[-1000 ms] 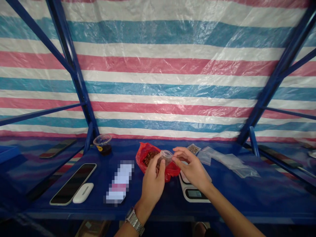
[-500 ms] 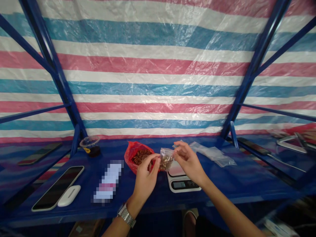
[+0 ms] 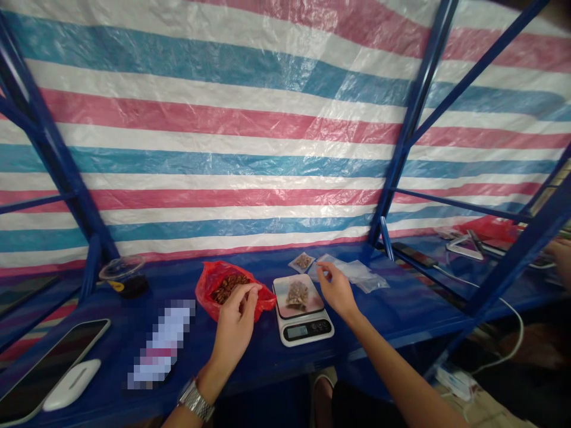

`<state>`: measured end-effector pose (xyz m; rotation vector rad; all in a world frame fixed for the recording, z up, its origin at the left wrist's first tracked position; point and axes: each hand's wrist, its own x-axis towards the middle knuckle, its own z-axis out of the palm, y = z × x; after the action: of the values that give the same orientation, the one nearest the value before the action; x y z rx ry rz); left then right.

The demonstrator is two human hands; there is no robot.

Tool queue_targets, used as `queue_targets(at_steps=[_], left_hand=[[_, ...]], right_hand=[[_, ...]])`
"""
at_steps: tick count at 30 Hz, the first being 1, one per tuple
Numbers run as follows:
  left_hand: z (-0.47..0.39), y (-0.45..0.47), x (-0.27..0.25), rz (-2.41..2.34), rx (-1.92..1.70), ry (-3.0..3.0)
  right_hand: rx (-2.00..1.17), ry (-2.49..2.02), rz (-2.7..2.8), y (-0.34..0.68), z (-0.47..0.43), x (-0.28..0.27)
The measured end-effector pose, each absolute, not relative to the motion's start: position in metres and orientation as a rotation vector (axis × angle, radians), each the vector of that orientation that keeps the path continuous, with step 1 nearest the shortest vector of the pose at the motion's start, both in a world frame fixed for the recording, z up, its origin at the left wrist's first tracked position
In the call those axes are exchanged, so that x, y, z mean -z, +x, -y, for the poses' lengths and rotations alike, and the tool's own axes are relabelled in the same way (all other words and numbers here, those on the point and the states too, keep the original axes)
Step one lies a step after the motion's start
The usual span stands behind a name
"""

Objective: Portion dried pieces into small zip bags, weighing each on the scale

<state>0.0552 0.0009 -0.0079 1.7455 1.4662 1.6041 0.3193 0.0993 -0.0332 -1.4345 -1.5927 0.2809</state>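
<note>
Now the left hand is reaching its fingertips into the red bag of brown pieces, its grip loosely curled and holding nothing that shows, while the right hand is hovering open just beside the scale, gripping nothing. A small filled clear pouch is lying on the scale's platform, and another filled pouch is resting behind it beside the empty clear bags on the blue surface.
</note>
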Motion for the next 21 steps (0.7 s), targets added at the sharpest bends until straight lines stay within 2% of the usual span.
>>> queue_targets(at_steps=[7,21], left_hand=[[-0.002,0.047,0.009,-1.501,-1.536,1.727],[-0.004,0.044,0.007,-1.544,-1.539,1.709]], right_hand=[[-0.214,-1.440,1.379,0.337,-0.109,0.050],[-0.218,-1.376,1.458,0.330,-0.108,0.049]])
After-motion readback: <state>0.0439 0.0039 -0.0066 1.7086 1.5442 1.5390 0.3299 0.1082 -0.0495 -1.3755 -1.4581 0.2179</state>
